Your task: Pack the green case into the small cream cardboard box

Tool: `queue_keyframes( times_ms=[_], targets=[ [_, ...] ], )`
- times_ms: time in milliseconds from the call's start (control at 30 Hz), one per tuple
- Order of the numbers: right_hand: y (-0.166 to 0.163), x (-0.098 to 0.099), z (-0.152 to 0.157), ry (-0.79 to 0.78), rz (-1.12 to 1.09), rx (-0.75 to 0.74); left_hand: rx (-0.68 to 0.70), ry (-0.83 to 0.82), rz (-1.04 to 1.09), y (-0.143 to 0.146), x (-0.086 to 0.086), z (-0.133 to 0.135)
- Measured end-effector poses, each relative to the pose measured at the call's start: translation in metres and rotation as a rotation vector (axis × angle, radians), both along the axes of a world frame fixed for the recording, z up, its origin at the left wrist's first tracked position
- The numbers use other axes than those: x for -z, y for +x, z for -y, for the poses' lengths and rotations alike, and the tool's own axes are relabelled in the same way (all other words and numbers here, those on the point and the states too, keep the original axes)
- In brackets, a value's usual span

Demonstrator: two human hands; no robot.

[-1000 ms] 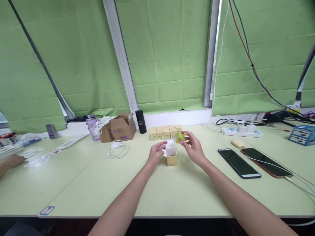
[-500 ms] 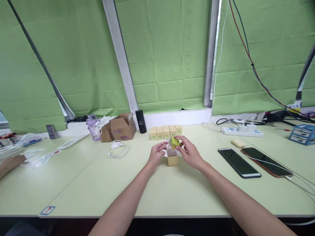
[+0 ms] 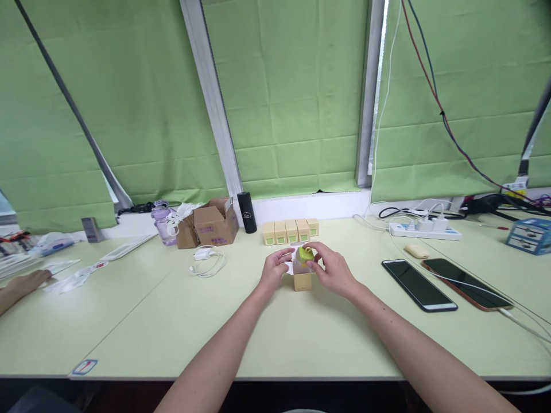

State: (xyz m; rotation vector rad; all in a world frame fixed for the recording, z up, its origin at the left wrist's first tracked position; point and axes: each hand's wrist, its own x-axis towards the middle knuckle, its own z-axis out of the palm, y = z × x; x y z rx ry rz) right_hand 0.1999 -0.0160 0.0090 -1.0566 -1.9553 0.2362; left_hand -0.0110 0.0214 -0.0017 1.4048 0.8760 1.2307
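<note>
A small tan cardboard box (image 3: 302,282) stands open on the table in front of me, its pale flaps raised. My left hand (image 3: 274,268) grips it at its left side, by a white flap. Between the fingers of my right hand (image 3: 331,265) is a small green object with a yellow loop on top (image 3: 305,254). It sits nearly upright just over the box opening, and its lower part is partly hidden by the fingers and the pale lining. Behind my hands, several similar small boxes with green labels (image 3: 291,231) stand in a row.
A black cylinder (image 3: 247,213) and an open brown carton (image 3: 215,223) stand at the back left, near a coiled white cable (image 3: 208,263). Two phones (image 3: 419,285) lie to the right, below a power strip (image 3: 445,230). Another person's hand (image 3: 26,284) rests at far left.
The green object has turned from tilted to nearly upright and come slightly lower, over the box opening, with my right hand. My left hand has hardly moved.
</note>
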Motion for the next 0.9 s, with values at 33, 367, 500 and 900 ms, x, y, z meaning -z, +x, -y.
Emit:
queue_keyframes(
  times_ms=[33,367,500,900],
  targets=[
    [0.0,0.0,0.0,-0.004,0.008,0.001,0.001,0.0,0.0,0.0,0.0,0.0],
    [-0.004,0.0,0.006,-0.053,0.075,0.006,0.003,0.008,0.004,0.0,-0.001,0.002],
    [-0.006,0.004,0.004,-0.057,0.08,-0.005,0.012,0.009,0.007,0.0,0.0,0.001],
    [-0.009,0.011,0.0,-0.038,0.044,-0.079,-0.002,0.017,0.016,0.0,0.002,0.0]
  ],
)
